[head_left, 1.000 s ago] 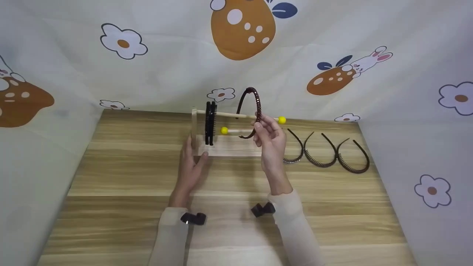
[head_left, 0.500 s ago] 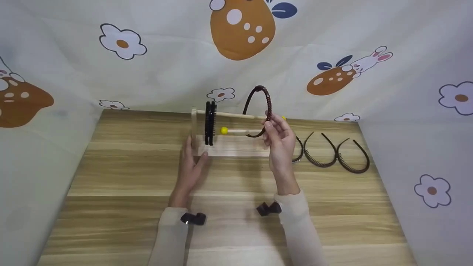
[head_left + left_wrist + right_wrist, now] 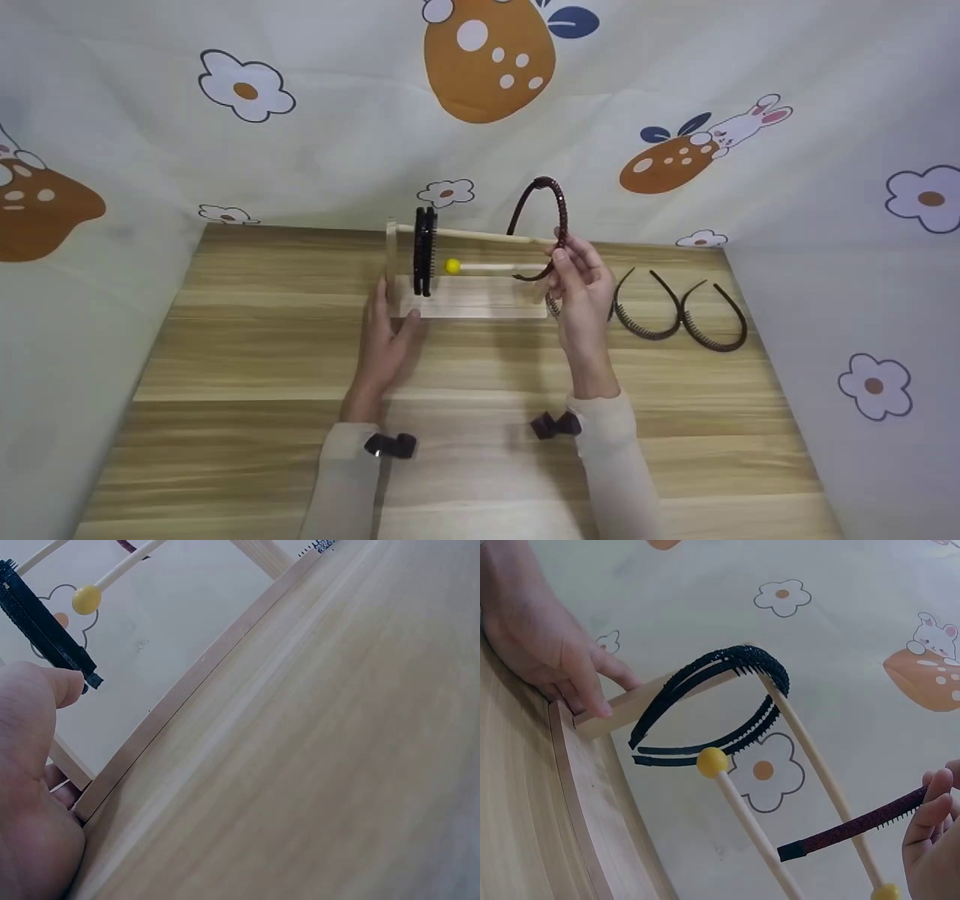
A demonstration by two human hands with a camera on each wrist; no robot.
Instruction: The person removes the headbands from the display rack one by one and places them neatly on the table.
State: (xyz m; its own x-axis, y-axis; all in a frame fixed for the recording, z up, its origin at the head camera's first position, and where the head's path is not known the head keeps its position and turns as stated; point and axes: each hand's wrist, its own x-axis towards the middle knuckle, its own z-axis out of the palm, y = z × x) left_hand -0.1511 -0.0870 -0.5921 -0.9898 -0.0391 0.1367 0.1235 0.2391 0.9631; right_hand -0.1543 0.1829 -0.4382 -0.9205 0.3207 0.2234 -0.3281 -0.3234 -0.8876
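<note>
A dark red, studded headband (image 3: pixel 562 206) is pinched between the thumb and fingers of my right hand (image 3: pixel 585 292). Its loop stands upright at the right part of the wooden stand (image 3: pixel 480 300), about the upper rod (image 3: pixel 480 235). In the right wrist view the toothed inner edge of this headband (image 3: pixel 862 826) shows. My left hand (image 3: pixel 381 337) grips the stand's left end, with the thumb in front and fingers at the outer side. Black toothed headbands (image 3: pixel 424 251) hang on the upper rod near the left post (image 3: pixel 391 255). A yellow ball (image 3: pixel 452 266) caps the lower rod.
On the table to the right lie more dark headbands, one in the middle (image 3: pixel 649 332), one at the far right (image 3: pixel 716 346) and one partly hidden behind my right hand. A patterned cloth (image 3: pixel 337 150) surrounds the wooden table (image 3: pixel 262 442) at the back and sides.
My right hand has moved rightward along the rods with the dark red headband, and now covers the upper rod's yellow ball. My left hand has stayed at the stand's left end.
</note>
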